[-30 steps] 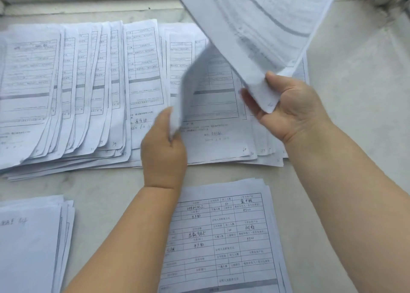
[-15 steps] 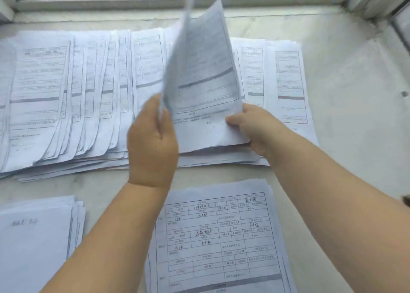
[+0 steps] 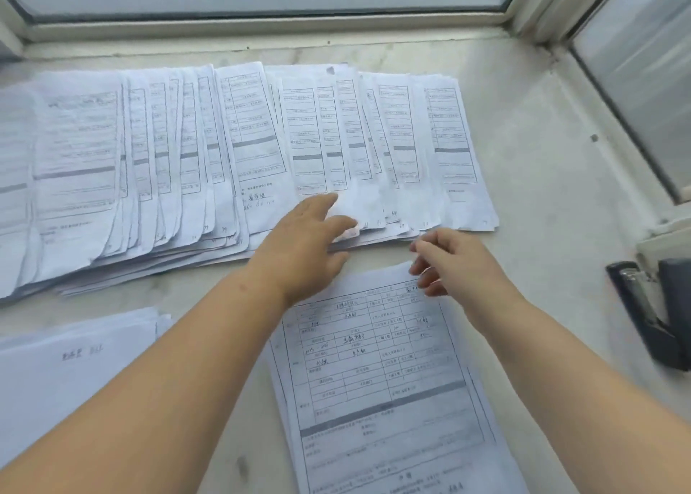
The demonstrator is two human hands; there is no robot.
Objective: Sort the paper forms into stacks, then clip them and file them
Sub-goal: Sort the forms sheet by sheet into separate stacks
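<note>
The person stands at a pale stone sill (image 3: 553, 179) below a window frame (image 3: 261, 26), and the sheet that both hands held upright 0.5 s ago is no longer in the air. It now lies in the fanned row of forms (image 3: 239, 157), which spreads across the far half of the sill in overlapping sheets. The left hand (image 3: 303, 247) rests on the near edge of that row with fingers straight and spread, pressing the newly placed sheets flat. The right hand (image 3: 445, 261) holds nothing; its fingers are loosely curled, and it hovers just above the top edge of the near stack (image 3: 392, 381), the pile of filled-in forms lying directly in front of the person. A 2nd pile, the left stack (image 3: 74, 374), sits at the near left, well apart from both hands. A dark stapler (image 3: 650, 318) lies at the right edge of the sill, untouched. Judgement: 1 sorting placement is complete, the next sheet probably comes from the near stack, and clipping and filing are not yet started.
</note>
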